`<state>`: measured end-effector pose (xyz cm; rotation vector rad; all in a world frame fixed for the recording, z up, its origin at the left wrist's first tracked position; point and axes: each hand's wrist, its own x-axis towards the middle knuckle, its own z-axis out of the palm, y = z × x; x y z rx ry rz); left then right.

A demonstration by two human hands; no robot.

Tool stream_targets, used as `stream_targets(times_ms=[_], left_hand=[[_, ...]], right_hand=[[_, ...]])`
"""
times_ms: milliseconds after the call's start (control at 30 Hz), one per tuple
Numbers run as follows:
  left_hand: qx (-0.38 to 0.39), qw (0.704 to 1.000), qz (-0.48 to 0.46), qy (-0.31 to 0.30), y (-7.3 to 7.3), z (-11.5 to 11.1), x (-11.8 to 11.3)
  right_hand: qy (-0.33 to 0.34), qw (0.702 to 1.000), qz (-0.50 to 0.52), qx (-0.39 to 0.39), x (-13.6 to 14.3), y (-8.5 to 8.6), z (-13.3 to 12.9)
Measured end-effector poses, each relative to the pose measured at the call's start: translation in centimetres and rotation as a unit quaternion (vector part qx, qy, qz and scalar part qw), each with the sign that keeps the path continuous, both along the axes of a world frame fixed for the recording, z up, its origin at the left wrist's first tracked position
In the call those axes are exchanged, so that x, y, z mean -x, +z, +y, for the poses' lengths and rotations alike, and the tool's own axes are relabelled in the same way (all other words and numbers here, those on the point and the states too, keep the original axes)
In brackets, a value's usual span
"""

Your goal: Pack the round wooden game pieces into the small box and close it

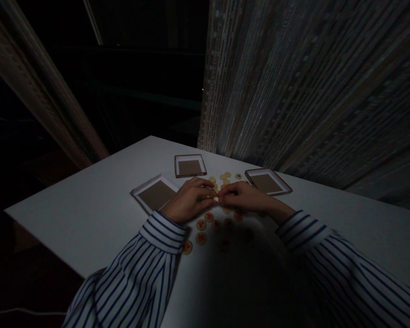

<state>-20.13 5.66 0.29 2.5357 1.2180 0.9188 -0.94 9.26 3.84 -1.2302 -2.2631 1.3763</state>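
My left hand (pixel 191 199) and my right hand (pixel 242 197) meet above the middle of the white table. A small pale round piece (pixel 216 199) shows between their fingertips, and the fingers of both hands are pinched on it. Around the hands lie several round wooden pieces. Nearer to me are ones with red marks, such as one piece (pixel 201 238) and another (pixel 187 247) beside my left cuff. Behind the hands, several plain-looking pieces (pixel 228 175) lie close together, next to one with a dark mark (pixel 238 176).
On the white table (pixel 99 196) stand a shallow open box (pixel 190 174) at the back, a larger box part (pixel 141 205) left of my left hand, and a third (pixel 283 191) behind my right wrist. String curtains (pixel 259 91) hang beyond the back edge.
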Motion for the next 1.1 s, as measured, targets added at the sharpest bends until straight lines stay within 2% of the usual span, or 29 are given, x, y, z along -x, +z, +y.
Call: stream_targets(times_ms=[733, 967, 1100], left_hand=[[0.032, 0.997, -0.062, 0.016, 0.4, -0.05, -0.4], [0.037, 0.996, -0.08, 0.027, 0.25, -0.07, -0.47], [0.029, 0.996, -0.087, 0.011, 0.31, -0.09, -0.48]], right_hand=[[0.009, 0.999, 0.02, -0.023, -0.47, 0.4, -0.15], [0.006, 0.998, 0.032, -0.049, -0.55, 0.0, 0.09], [0.013, 0.998, 0.036, -0.045, -0.6, -0.07, 0.1]])
